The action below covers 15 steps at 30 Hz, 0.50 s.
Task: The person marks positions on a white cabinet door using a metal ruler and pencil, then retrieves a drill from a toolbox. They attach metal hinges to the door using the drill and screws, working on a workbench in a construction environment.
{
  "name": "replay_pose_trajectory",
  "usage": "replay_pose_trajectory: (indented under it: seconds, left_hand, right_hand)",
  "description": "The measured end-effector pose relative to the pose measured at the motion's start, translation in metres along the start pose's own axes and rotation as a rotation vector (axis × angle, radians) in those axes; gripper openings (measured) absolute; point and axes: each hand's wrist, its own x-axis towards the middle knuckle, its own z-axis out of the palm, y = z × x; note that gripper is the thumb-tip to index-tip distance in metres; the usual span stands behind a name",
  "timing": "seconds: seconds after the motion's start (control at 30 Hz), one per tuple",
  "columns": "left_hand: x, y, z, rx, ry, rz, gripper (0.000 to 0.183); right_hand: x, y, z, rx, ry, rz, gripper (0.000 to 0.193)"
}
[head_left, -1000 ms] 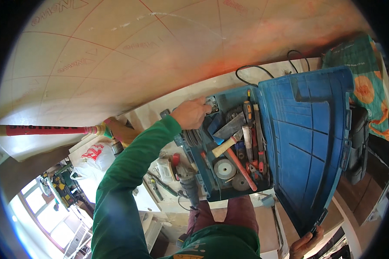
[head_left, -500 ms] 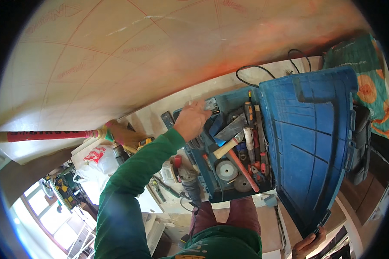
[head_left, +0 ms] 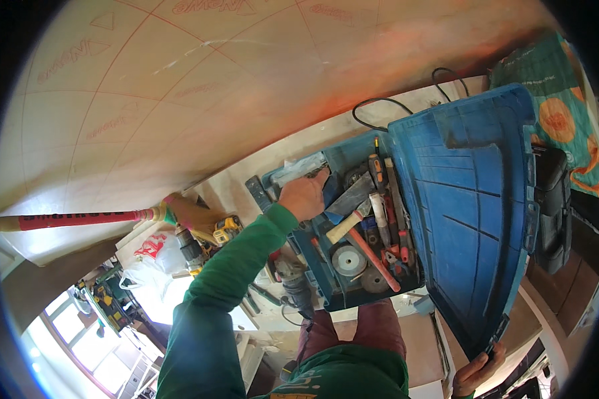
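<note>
A blue plastic toolbox (head_left: pixel 373 300) stands open in front of me, packed with hand tools. My left hand (head_left: pixel 305 198) reaches into its far left part, fingers bent and pressed together beside a clear plastic packet (head_left: pixel 299 169). What they grip, if anything, is hidden under the hand. At the lower right, my right hand (head_left: pixel 479 370) grips the near corner of the raised toolbox lid (head_left: pixel 466 219). Inside the box lie a hammer (head_left: pixel 345 226) with a pale handle, a red-handled tool (head_left: pixel 374 261), a grinding disc (head_left: pixel 349 261), and an orange-and-black screwdriver (head_left: pixel 377 171).
Left of the box lie a grey corded power tool (head_left: pixel 291 282) and a yellow-and-black drill (head_left: pixel 192 249). A brush (head_left: pixel 196 216) and white plastic bags (head_left: pixel 156 266) sit farther left. Black cable (head_left: pixel 379 103) loops behind the lid, with a black case (head_left: pixel 550 209) to its right.
My left hand has moved nearer to me and slightly right within the box, uncovering the clear plastic packet. My right hand still holds the lid. The view has shifted slightly.
</note>
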Motion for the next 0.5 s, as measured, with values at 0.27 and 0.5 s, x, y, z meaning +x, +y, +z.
replay_pose_trajectory:
  seconds: [0.27,0.5]
  left_hand:
    - [0.014,0.0,0.015,-0.106,0.265,-0.03,0.043]
    - [0.017,0.008,0.027,-0.115,0.347,-0.137,0.035]
  right_hand:
    - [-0.004,0.009,0.003,0.212,-0.132,0.176,0.035]
    - [-0.002,0.006,0.004,0.238,-0.113,0.196,0.036]
